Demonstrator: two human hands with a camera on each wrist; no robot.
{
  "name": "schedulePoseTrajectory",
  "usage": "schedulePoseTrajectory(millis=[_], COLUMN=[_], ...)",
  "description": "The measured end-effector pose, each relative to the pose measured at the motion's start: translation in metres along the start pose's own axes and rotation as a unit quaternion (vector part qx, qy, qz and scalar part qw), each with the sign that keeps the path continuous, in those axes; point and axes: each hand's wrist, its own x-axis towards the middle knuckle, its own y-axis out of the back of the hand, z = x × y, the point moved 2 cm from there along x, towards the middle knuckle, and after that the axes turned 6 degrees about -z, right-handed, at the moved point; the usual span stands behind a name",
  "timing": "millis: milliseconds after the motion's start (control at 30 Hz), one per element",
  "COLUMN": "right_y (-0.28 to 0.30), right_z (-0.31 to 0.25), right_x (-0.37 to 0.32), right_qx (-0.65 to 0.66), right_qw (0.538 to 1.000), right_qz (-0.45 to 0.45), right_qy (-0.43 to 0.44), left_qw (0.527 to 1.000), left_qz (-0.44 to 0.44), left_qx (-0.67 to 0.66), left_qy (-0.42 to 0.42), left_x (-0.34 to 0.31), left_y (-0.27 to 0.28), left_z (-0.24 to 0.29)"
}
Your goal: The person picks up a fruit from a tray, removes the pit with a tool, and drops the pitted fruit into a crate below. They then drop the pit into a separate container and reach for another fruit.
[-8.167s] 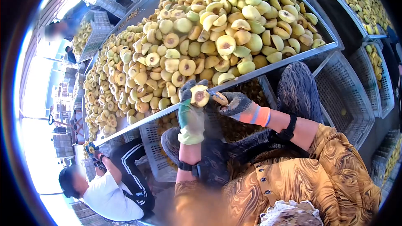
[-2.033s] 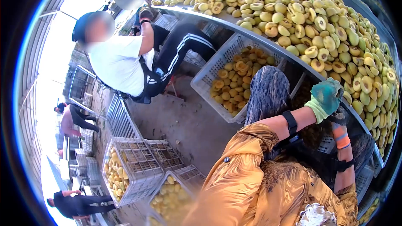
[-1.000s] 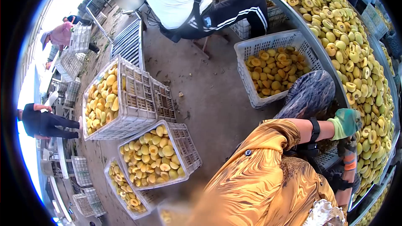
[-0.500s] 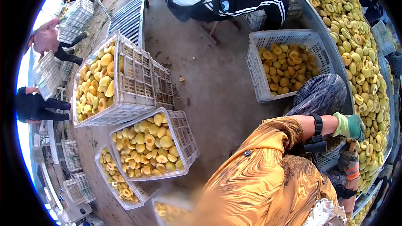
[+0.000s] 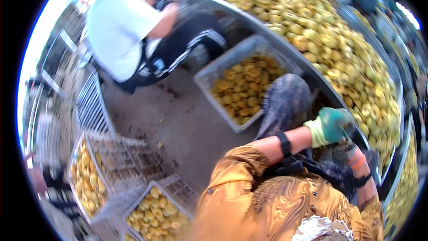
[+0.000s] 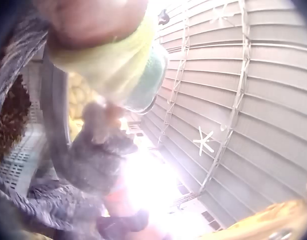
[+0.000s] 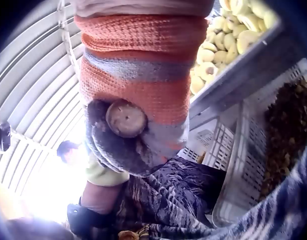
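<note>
At the trough's near edge, my left hand point(image 5: 332, 126) in a green glove with a yellow cuff is bent inward, close to my right hand point(image 5: 350, 152). Blur and the glove's back hide whatever lies in the left fingers. My right hand point(image 7: 136, 125), in a grey and orange glove, has its fingers curled round a tool whose round wooden handle end point(image 7: 126, 119) shows in the right wrist view. The tool's tip is hidden. Halved yellow-green fruits point(image 5: 330, 40) are heaped in the metal trough point(image 5: 285, 44) beside both hands.
A white crate point(image 5: 203, 78) of fruit halves stands left of my knee point(image 5: 287, 98). More filled crates point(image 5: 120, 165) stand at the lower left. A seated person in a white shirt point(image 5: 118, 27) is at the upper left. Brown scraps point(image 7: 288, 130) fill a crate below the trough.
The head view has swung, bringing the seated person and trough further into view and moving the stacked crates down. My hands stay close together at the trough's edge.
</note>
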Motion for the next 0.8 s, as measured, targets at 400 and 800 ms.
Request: schedulePoseTrajectory(millis=[400, 800], right_y=[0.006, 0.051], right_z=[0.034, 0.017], right_x=[0.039, -0.002], right_qx=[-0.219, -0.215], right_qw=[0.945, 0.844], right_qz=[0.036, 0.3], right_qy=[0.24, 0.389], left_qw=[0.916, 0.829], left_qz=[-0.396, -0.526], left_qx=[-0.066, -0.091], left_qy=[-0.012, 0.166], left_x=[0.043, 0.057], left_y=[-0.121, -0.185], left_z=[0.016, 0.049])
